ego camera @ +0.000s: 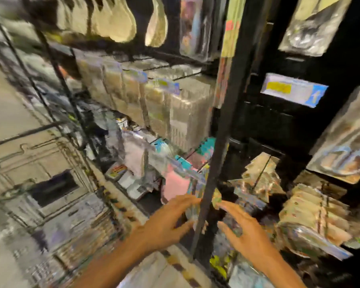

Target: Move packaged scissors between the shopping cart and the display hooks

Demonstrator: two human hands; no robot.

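Observation:
The view is badly blurred. My left hand (166, 223) and my right hand (243, 231) reach low toward the display, one on each side of a black upright post (218, 142). Both hands have their fingers spread. Between the fingertips sits a shiny clear package (195, 206) with a pink and teal card; whether either hand grips it is unclear. More packages of this kind (175, 179) hang just above and left of it. I cannot make out scissors in any package. A wire grid like a shopping cart's side (50, 65) runs down the left.
Clear plastic containers (175, 109) with price tags fill the middle shelf. Pale wooden spoons (121, 19) hang at the top. Bagged goods (312, 217) hang on hooks at the right, below a price label (293, 90). Pale floor tiles (13, 113) lie at the left.

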